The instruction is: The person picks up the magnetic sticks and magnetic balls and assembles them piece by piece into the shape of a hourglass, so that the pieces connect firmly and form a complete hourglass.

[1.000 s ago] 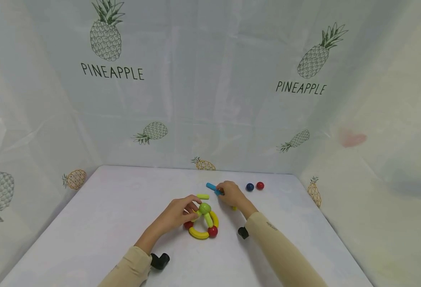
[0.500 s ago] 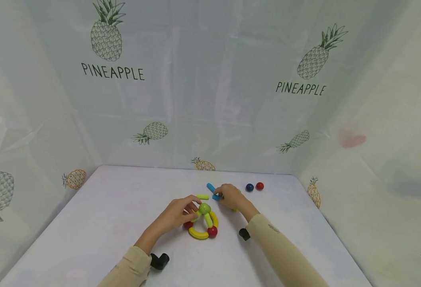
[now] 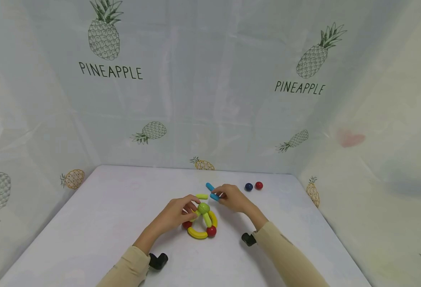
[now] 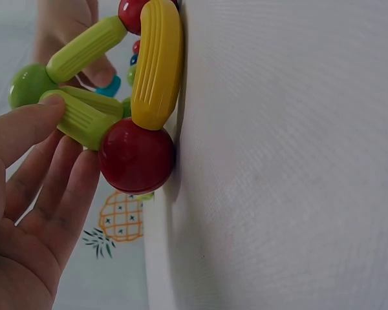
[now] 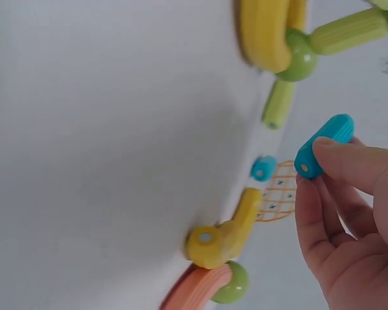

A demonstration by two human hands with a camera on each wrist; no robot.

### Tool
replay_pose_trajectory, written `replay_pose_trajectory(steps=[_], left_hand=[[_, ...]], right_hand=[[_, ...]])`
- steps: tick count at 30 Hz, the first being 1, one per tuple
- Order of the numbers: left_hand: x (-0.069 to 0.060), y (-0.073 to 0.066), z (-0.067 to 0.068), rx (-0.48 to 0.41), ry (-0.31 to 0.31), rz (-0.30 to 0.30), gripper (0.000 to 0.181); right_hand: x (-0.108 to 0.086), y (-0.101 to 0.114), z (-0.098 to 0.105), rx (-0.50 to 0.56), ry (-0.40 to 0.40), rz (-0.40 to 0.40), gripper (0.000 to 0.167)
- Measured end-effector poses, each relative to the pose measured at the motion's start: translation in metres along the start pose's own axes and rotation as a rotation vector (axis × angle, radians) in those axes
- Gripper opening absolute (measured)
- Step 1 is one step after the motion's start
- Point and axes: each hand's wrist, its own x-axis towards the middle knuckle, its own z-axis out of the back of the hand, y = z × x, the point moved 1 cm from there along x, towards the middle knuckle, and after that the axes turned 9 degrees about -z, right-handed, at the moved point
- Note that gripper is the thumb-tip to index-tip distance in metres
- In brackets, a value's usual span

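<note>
My left hand (image 3: 174, 214) pinches a ribbed green rod (image 4: 84, 119), with the thumb on one side and fingertips beneath. That rod belongs to a ball-and-rod frame: a ring of curved yellow bars (image 3: 197, 233) joined by balls, including red balls (image 4: 136, 156), with green rods rising to a green ball (image 3: 204, 208) on top. Just right of it, my right hand (image 3: 233, 198) pinches a short blue rod (image 5: 324, 145) between thumb and fingers, held above the table, one end facing the right wrist camera. A second blue rod (image 3: 209, 186) lies farther back.
A loose green rod (image 3: 202, 196) lies behind the frame. Dark blue (image 3: 248, 187) and red balls (image 3: 259, 185) sit at the back right. In the right wrist view are yellow pieces (image 5: 246, 213), an orange curved bar (image 5: 197, 287) and a green ball (image 5: 231, 283).
My right hand has drawn its blue rod slightly left and nearer the frame, apart from the other blue rod, and the wrist has turned. My left hand keeps its grip in place.
</note>
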Motion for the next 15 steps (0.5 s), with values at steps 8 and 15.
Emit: replay_pose_trajectory(steps=[8,15], left_hand=[[0.000,0.000,0.000,-0.011,-0.003,0.002,0.039],[0.000,0.000,0.000,-0.015,-0.005,-0.007,0.038]], right_hand=[[-0.014,0.012,0.008,0.120,-0.029,-0.004,0.033],[-0.024,0.027,0.010,0.225,-0.111,-0.015,0.037]])
